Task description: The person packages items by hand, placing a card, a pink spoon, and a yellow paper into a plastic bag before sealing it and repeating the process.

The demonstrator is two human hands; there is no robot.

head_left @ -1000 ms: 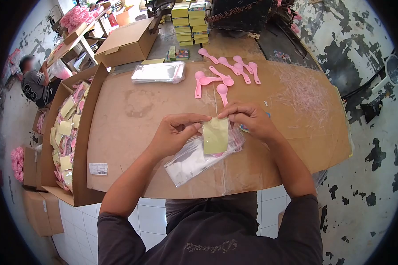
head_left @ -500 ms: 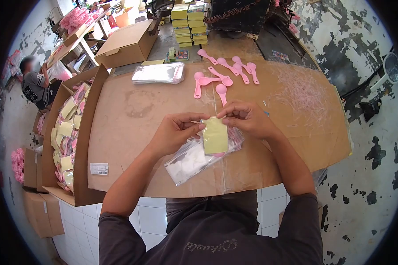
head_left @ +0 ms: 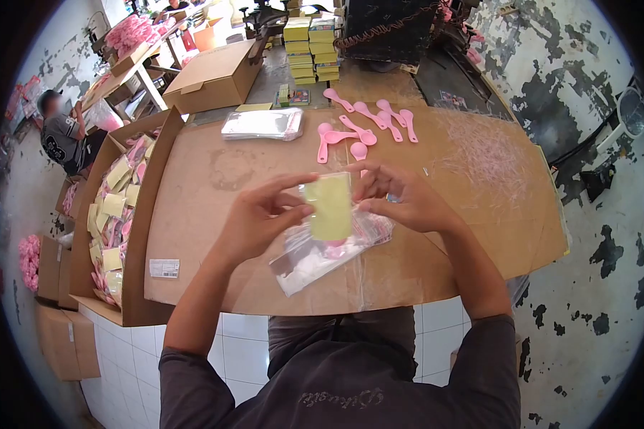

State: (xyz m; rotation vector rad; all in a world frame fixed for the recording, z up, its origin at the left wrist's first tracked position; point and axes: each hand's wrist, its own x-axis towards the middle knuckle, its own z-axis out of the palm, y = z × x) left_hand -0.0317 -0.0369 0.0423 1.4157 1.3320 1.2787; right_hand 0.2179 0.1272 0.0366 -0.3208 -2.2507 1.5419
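A clear packet with a yellow card (head_left: 330, 207) is pinched at its left edge between the thumb and fingers of my left hand (head_left: 268, 214). My right hand (head_left: 401, 196) is beside the packet's right edge, fingers curled and parted from the thumb; whether it touches the packet I cannot tell. Something pink shows at the packet's lower end. Below lies a pile of clear plastic bags (head_left: 308, 261) on the cardboard-covered table (head_left: 200, 214). Several pink spoons (head_left: 359, 150) lie beyond my hands.
An open carton (head_left: 132, 286) of filled packets stands at the left. Stacked bags (head_left: 261, 123), a closed box (head_left: 215, 79) and card stacks (head_left: 299, 53) are at the back. Plastic strips (head_left: 486, 157) lie at right. Another person (head_left: 61, 136) sits at far left.
The packet and my left hand have moved left. My right hand has loosened from the packet's top edge, its fingers spreading. The view has shifted slightly.
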